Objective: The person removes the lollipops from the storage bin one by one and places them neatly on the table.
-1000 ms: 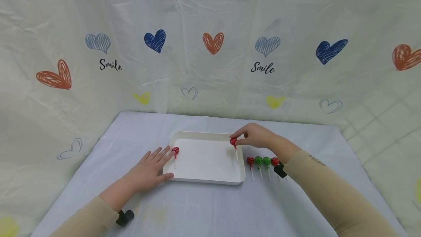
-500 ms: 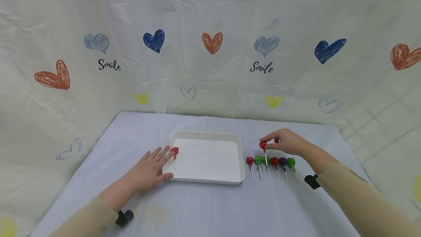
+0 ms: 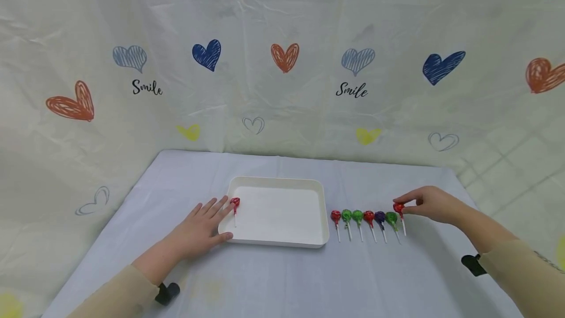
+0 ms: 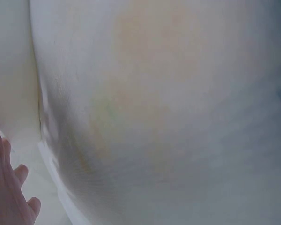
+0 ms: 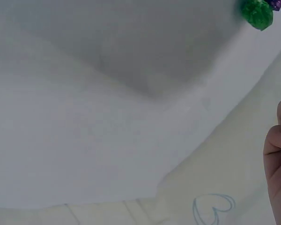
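Observation:
My right hand [image 3: 434,205] pinches a red lollipop [image 3: 398,208] by its wrapped head, at the right end of a row of lollipops. Its white stick points down; whether it touches the table I cannot tell. The row runs red [image 3: 336,216], green, green, red, purple [image 3: 380,217], then a green lollipop [image 3: 391,218] beside the held one. My left hand [image 3: 194,232] rests at the left edge of a white tray [image 3: 278,212], fingers spread and straight. Inside the tray, close to those fingertips, lies another red lollipop [image 3: 235,202]. The left wrist view catches only part of the left hand [image 4: 9,187].
A white cloth [image 3: 282,278] covers the table. Behind it hangs a pale curtain [image 3: 309,13] printed with hearts and "Smile". The row of lollipops lies just right of the tray, sticks toward me.
My right hand has carried the red lollipop from over the tray's right side, across the row, to its right end, and lowered it. The left hand stays put.

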Demonstrator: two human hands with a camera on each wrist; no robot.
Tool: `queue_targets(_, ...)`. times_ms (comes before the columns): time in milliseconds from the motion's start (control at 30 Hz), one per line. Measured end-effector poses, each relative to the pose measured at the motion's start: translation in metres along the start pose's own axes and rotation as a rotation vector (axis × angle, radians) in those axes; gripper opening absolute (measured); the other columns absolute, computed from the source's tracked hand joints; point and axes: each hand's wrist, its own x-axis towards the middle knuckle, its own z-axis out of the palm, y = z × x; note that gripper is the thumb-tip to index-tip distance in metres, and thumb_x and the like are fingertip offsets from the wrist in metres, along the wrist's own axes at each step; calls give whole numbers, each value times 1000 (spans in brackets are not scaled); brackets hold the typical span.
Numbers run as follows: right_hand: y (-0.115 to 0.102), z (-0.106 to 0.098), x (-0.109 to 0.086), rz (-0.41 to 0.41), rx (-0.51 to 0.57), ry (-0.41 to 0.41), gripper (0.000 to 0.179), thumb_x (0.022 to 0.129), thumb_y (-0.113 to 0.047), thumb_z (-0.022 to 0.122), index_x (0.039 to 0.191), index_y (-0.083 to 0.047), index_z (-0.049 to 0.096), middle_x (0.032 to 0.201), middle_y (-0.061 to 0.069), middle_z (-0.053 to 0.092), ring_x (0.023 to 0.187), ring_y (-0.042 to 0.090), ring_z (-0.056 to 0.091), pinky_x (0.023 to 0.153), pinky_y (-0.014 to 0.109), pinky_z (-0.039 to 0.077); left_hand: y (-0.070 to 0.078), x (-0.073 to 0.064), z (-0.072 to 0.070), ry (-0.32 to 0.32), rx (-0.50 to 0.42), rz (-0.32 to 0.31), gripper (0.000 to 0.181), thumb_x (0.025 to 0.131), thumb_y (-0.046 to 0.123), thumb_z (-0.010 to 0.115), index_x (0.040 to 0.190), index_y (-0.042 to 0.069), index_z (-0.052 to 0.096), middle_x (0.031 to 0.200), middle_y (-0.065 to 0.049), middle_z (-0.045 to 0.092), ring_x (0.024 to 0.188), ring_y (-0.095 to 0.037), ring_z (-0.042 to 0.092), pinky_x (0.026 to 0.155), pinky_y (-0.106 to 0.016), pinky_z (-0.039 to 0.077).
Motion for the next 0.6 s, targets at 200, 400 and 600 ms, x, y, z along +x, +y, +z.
queue_targets(200,12,-1,-6,9,5,-12,34,87,-26,76,118,-12,74,110,4,71,81,16,50,60,26,46,-2,-1,0,17,0,20,86,92,73,44,159,22,25,165,-4,18,149,-37,19,116,-63,15)
queue_targets(400,19,7,-2,37,12,-59,29,88,-20,75,116,-10,75,114,11,71,101,31,60,81,45,55,-3,-1,1,31,-13,30,86,92,71,45,159,23,24,166,-3,17,148,-38,19,115,-64,14)
queue_targets(600,29,15,1,32,-13,-68,26,89,-15,73,114,-8,75,113,13,71,109,40,61,90,58,51,-4,0,5,27,-4,20,87,91,74,42,160,25,21,166,-1,15,149,-36,18,116,-63,14)
